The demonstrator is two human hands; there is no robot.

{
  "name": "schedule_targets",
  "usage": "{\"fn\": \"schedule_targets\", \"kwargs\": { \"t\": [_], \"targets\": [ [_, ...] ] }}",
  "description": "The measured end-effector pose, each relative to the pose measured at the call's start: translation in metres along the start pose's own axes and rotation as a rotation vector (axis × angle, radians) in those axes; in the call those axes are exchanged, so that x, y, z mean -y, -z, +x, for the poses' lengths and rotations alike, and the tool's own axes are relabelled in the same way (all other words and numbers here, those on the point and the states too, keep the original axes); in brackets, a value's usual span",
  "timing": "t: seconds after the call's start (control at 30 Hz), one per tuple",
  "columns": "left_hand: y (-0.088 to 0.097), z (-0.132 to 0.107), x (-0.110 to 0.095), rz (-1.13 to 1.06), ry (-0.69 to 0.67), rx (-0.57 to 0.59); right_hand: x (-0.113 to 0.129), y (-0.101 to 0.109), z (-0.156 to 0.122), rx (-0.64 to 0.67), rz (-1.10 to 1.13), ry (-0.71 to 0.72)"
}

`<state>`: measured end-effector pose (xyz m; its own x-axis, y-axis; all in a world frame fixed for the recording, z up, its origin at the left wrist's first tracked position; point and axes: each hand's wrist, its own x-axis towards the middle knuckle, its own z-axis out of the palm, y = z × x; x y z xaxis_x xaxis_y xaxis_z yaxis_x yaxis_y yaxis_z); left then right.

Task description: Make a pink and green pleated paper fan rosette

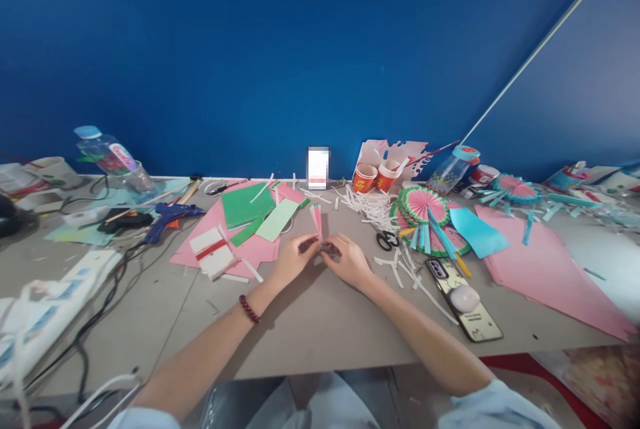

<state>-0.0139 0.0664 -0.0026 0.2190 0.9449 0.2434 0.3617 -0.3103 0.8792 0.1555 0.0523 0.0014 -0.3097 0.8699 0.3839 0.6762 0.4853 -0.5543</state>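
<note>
A narrow, folded pink-and-white paper piece (317, 219) stands upright above the table in front of me. My left hand (296, 257) pinches its lower end between thumb and fingers. Right beside it, my right hand (349, 259) has its thumb and fingertips closed at the same lower end. The fingertips of both hands meet there and hide the paper's base. To the left lie pink paper sheets (187, 249), green paper (245, 205) and a pale green strip (277, 220). White paper scraps (367, 209) and black-handled scissors (387, 241) lie to the right.
Pleated watermelon-like paper fans (424, 207), paper cups (365, 178), a phone (467, 302) and pink sheets (540, 262) occupy the right side. On the left are a blue glue gun (173, 217), cables, a power strip (75, 302) and a bottle (107, 152). A lit screen (318, 169) stands at the back.
</note>
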Motion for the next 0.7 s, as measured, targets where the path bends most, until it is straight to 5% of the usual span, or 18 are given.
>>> {"fn": "schedule_targets", "kwargs": {
  "t": [0.2,0.47,0.7],
  "targets": [
    [0.004,0.003,0.005,-0.013,0.033,0.005,-0.003,0.001,-0.001,0.071,0.029,0.075],
    [0.017,0.007,0.011,0.247,-0.162,-0.089,-0.027,0.015,0.006,-0.129,-0.251,-0.025],
    [0.021,0.011,0.017,0.286,-0.228,-0.09,-0.039,0.019,0.008,-0.022,-0.295,0.006]
  ]
}}
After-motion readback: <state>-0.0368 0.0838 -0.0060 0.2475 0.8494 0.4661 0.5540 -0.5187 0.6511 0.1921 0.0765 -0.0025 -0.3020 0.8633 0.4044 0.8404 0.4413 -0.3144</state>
